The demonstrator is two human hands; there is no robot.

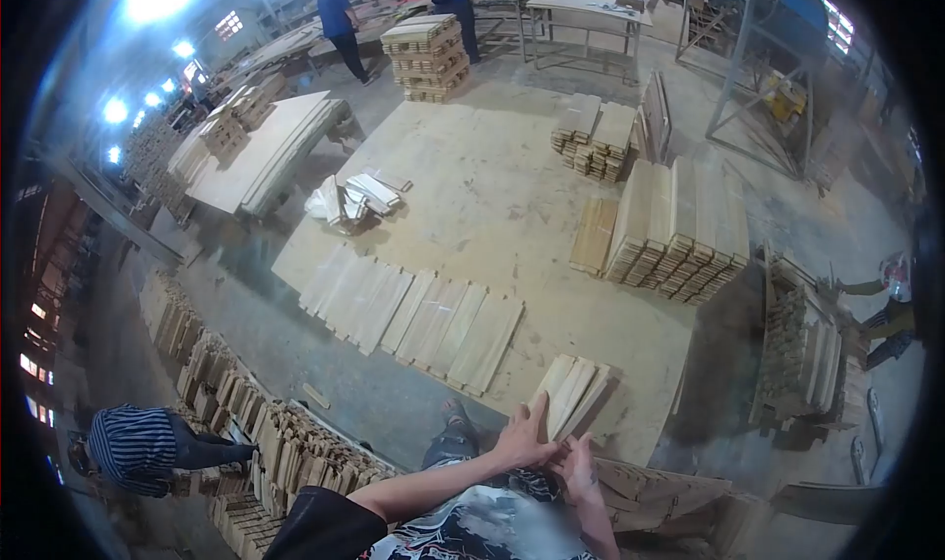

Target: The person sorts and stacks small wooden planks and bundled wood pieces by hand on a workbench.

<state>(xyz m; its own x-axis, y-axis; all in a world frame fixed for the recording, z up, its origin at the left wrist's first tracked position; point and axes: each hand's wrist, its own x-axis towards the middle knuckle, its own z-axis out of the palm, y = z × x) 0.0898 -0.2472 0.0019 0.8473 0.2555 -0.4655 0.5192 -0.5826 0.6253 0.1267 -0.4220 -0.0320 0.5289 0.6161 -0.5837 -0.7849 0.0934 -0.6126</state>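
A small bundle of pale wooden boards (571, 388) is at the near edge of the big plywood sheet (472, 156), its boards slightly fanned at the right. My left hand (524, 438) grips the near left side of this bundle. At the bundle's near end, my right hand (579, 467) has its fingers closed against the boards; its fingertips are partly hidden. Left of the bundle, a row of boards (433, 314) lies flat, side by side, with a narrow gap in the row.
Stacked boards (679, 225) stand at the right, with a smaller stack (596, 132) behind. Loose white-edged pieces (354, 201) lie at the left. A tall stack (428, 58) rises at the back near two people in blue. Another person in stripes (133, 447) bends over wood piles (295, 452) at lower left.
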